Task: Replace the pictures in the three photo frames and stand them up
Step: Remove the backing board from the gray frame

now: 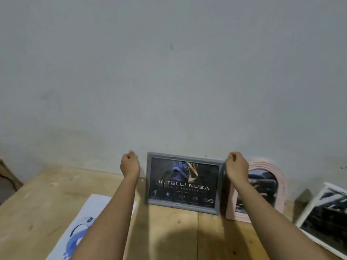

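A grey photo frame (183, 205) with a dark "INTELLI NUSA" picture stands upright on the wooden table (169, 231), against the wall. Just left of it hovers my left hand (130, 164), fingers curled into a fist, apart from the frame and holding nothing. My right hand (237, 167) is also fisted, level with the frame's top right corner; I see nothing in it. A pink arched frame (279, 184) stands to the right, partly hidden behind my right forearm. At the far right stands a white frame (309, 212) with a dark picture, tilted.
A loose white sheet with a blue figure (82, 228) lies flat on the table at the left, under my left forearm. The grey wall (169, 72) rises right behind the frames. A dark object (7, 181) sits at the table's far left edge.
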The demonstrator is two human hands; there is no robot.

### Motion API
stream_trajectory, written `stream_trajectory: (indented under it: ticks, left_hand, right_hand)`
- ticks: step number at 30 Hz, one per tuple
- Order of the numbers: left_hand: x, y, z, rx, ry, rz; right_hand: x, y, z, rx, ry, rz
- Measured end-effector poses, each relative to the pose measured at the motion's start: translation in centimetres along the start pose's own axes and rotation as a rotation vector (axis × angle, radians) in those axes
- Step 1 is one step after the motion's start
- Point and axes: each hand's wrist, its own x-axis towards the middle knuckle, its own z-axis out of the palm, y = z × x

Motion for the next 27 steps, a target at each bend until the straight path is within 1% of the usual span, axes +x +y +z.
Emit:
stream_trajectory:
  ticks: [2,6,9,13,16,19,22,27]
  left_hand:
    - [1.0,-1.5,-0.5,-0.012,-0.007,-0.07]
    - [3.1,-4.5,0.3,-0.048,-0.125,-0.138]
    - [4.6,-4.8,1.8,-0.046,-0.198,-0.117]
    - [6.0,-5.1,3.8,0.013,-0.279,-0.037]
    - [6.3,-5.4,4.2,0.054,-0.261,0.015]
    - [6.1,-5.8,4.2,0.039,-0.234,0.046]
    - [5.8,-5.6,4.0,0.036,-0.201,0.052]
    - [5.2,-5.0,3.2,0.02,-0.173,0.028]
  right_hand:
    - [0.0,1.0,1.2,-0.034,0.059,0.077]
    - [0.5,3.0,4.1,-0.034,0.114,0.153]
    - [1.2,3.2,5.4,-0.011,0.144,0.171]
    - [1.9,3.4,6.4,0.012,0.209,0.248]
    - [2.1,3.8,6.8,0.053,0.222,0.284]
    - [2.2,3.8,7.2,0.082,0.252,0.29]
    - [2.0,3.8,7.5,0.123,0.285,0.285]
    - [1.3,3.8,7.6,0.136,0.289,0.277]
